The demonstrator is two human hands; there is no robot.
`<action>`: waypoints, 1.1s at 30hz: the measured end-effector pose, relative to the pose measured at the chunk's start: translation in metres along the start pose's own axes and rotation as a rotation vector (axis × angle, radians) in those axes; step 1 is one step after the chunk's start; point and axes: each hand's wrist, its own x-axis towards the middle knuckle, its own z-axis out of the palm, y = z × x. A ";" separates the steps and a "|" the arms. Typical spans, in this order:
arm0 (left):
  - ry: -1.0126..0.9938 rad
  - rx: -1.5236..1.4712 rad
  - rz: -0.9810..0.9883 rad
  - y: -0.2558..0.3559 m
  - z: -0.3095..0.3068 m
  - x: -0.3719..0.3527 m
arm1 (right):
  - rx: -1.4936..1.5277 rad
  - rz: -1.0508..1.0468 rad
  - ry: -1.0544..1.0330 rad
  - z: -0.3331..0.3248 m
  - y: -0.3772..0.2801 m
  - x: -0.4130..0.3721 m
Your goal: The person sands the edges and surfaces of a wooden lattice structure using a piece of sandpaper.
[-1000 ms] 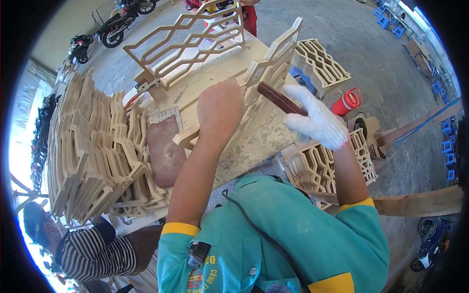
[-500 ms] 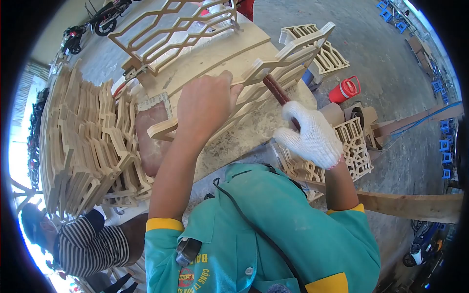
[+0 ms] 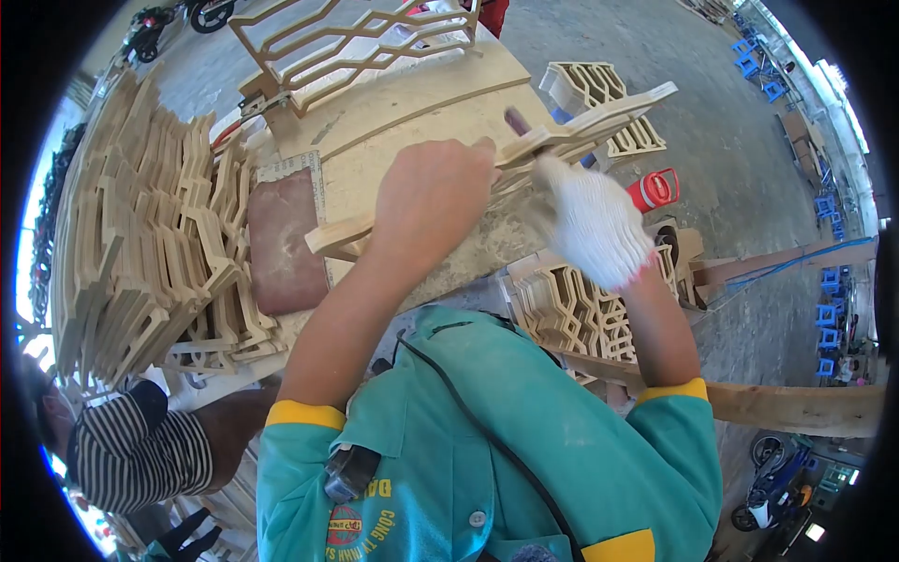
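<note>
My left hand, bare, is closed around a pale wooden lattice frame that slants over the workbench. My right hand, in a white knit glove, is closed on a dark reddish-brown sanding stick, whose end pokes up beside the frame. The glove's fingers are partly blurred and partly behind the frame. A reddish-brown sandpaper sheet lies on the bench left of my left hand.
Stacked wooden frames crowd the left side. Another lattice frame stands at the bench's far edge. More frames sit below right, near a red jug. A person in stripes is at lower left.
My right hand and the stick have moved up and left, against the frame. My left hand and the frame have shifted right. The camera view has also shifted slightly.
</note>
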 end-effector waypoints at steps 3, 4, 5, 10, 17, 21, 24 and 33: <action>0.020 -0.001 -0.042 -0.001 -0.003 -0.002 | -0.018 -0.037 0.015 0.002 -0.008 0.006; 0.035 -0.004 -0.044 -0.005 -0.004 0.001 | -0.014 -0.040 -0.021 -0.002 -0.013 0.003; 0.053 -0.008 -0.048 -0.010 -0.004 0.004 | 0.015 -0.045 -0.015 -0.002 -0.011 -0.009; 0.052 -0.003 0.006 -0.010 -0.001 0.004 | 0.147 0.018 0.026 0.007 -0.006 0.012; 0.046 0.009 0.008 -0.016 0.002 0.008 | 0.102 0.104 -0.206 -0.011 -0.012 0.005; -0.022 -0.023 -0.017 -0.011 -0.010 0.007 | 0.054 -0.082 0.109 0.025 0.003 0.009; 0.009 -0.014 -0.022 -0.010 -0.008 0.007 | 0.023 0.065 -0.233 -0.014 -0.002 -0.015; -0.011 -0.049 -0.066 -0.003 -0.008 0.000 | 0.132 0.003 -0.048 -0.009 -0.003 -0.035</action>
